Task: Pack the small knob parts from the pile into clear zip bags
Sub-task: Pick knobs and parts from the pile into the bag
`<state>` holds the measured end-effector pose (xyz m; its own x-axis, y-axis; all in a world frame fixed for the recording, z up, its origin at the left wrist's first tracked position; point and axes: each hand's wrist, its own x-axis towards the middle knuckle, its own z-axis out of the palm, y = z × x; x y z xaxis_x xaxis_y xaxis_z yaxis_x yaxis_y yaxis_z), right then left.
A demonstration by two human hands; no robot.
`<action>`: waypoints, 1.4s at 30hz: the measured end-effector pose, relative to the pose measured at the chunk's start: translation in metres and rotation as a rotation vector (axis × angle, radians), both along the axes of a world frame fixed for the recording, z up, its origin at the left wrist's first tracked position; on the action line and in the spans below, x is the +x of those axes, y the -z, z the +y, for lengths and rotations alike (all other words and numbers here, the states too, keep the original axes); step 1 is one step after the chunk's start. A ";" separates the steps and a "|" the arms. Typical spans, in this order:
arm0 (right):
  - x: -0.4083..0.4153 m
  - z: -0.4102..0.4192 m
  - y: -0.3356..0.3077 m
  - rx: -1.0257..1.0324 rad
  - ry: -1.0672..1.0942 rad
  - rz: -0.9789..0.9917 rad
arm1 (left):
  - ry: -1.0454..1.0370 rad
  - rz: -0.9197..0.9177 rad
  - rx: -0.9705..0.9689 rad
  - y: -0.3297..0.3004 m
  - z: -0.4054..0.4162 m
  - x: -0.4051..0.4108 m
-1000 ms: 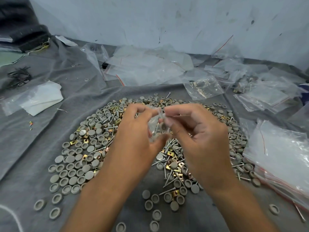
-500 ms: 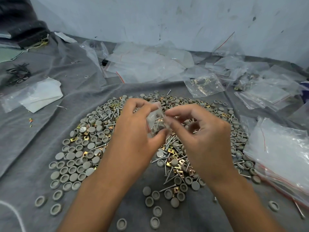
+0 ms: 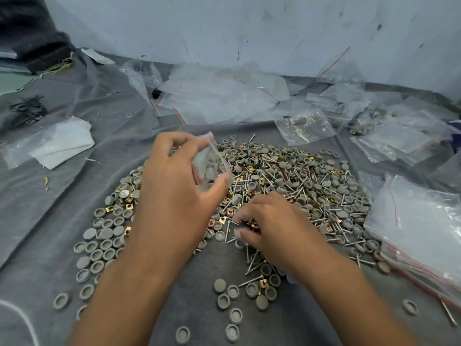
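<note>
Bag held up, other hand down in the parts

Left hand (image 3: pixel 174 193) pinches small clear zip bag (image 3: pixel 212 163) above the pile (image 3: pixel 299 181); grey caps visible inside. Right hand (image 3: pixel 272 226), fingers curled, picks among screws and brass clips at pile's near edge. Hands apart. Grey cloth (image 3: pixel 82 156) underneath

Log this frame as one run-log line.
left hand holds small zip bag above pile | bag holds some parts | right hand fingers down in pile, picking | grip unclear | packing ongoing
</note>
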<state>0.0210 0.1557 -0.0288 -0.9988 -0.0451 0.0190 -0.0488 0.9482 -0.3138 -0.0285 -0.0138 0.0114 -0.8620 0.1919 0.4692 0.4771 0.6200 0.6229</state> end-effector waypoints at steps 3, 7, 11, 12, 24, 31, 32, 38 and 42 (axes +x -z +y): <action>-0.001 -0.004 0.002 0.073 0.039 0.049 | 0.003 -0.028 0.025 0.003 0.000 -0.003; -0.001 -0.004 0.002 0.096 0.092 0.039 | 0.008 -0.043 0.028 0.005 0.002 -0.002; -0.002 -0.004 0.002 0.132 0.063 0.014 | 0.016 -0.051 0.037 0.004 0.002 -0.002; -0.002 -0.005 0.002 0.138 0.048 0.025 | 0.017 -0.053 0.038 0.004 0.002 -0.002; -0.004 -0.013 0.004 0.193 -0.076 0.076 | 0.018 -0.061 0.011 0.007 0.002 -0.003; 0.002 -0.012 0.012 0.317 -0.146 0.070 | 0.056 -0.079 -0.012 0.009 0.002 -0.002; 0.003 -0.012 0.012 0.312 -0.147 0.076 | 0.058 -0.081 -0.010 0.009 0.002 -0.002; -0.001 -0.008 0.011 0.266 -0.153 0.064 | 0.054 -0.085 0.011 0.009 0.000 -0.003; -0.002 -0.009 0.017 0.275 -0.145 0.058 | 0.063 -0.089 0.016 0.008 0.001 -0.001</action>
<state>0.0192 0.1462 -0.0458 -0.9791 -0.1985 0.0435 -0.2002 0.9790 -0.0393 -0.0298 -0.0133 0.0037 -0.8868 0.2400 0.3950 0.4573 0.5799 0.6742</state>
